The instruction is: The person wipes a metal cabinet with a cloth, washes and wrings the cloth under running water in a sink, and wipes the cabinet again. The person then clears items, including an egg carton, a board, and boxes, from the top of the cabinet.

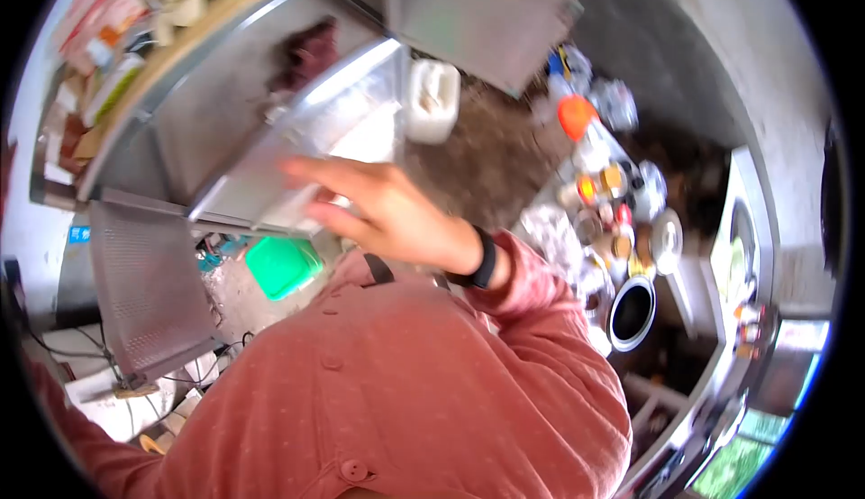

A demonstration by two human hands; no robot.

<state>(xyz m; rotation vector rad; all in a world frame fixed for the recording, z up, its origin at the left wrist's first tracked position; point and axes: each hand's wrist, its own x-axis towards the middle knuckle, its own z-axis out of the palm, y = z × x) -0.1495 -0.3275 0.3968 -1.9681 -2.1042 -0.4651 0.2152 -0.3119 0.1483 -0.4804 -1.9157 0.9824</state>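
Observation:
My right hand (374, 202), with a black band (485, 256) at the wrist, reaches across in front of my chest. Its fingers are stretched out and apart, with nothing seen in them. Just under the fingertips is a shiny metal panel (248, 161) with a bright edge; blur hides whether they touch it. Behind that panel, a dark reddish cloth (311, 53) lies inside an open metal cabinet (194, 94). Only the left sleeve (99, 436) shows at the lower left; my left hand is out of view.
A perforated metal panel (153, 283) hangs at the left, another metal panel (487, 22) at the top. On the floor are a white plastic jug (433, 101) and a green container (282, 267). Jars and bottles (622, 220) crowd the right, near a white-rimmed pot (632, 314).

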